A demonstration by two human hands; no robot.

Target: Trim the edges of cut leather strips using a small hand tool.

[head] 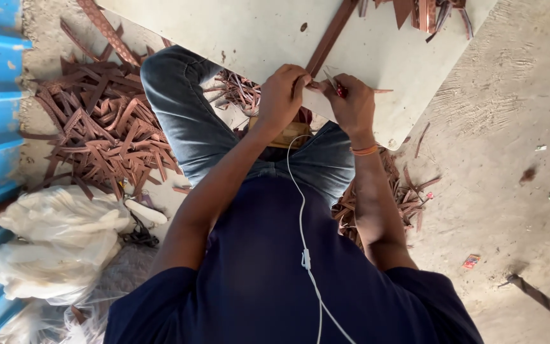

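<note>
Left hand [281, 92] pins the brown leather strip [330, 38] flat on the pale table [249, 32] while the right hand [353, 102] grips a small red-handled blade [337, 86]; cutting is cleanest with the strip held taut near the edge.

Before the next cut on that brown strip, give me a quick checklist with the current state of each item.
1. Strip lies flat on the board: ok.
2. Left hand pins the strip's near end: ok.
3. Right hand grips the tool with the red handle: ok.
4. Left fingers out of the blade's path: cannot tell, the hands meet and hide the tip.
5. Board steady on the lap: cannot tell, its support is hidden.
6. Earphone cable away from the hands: ok, it hangs down the chest.
</note>
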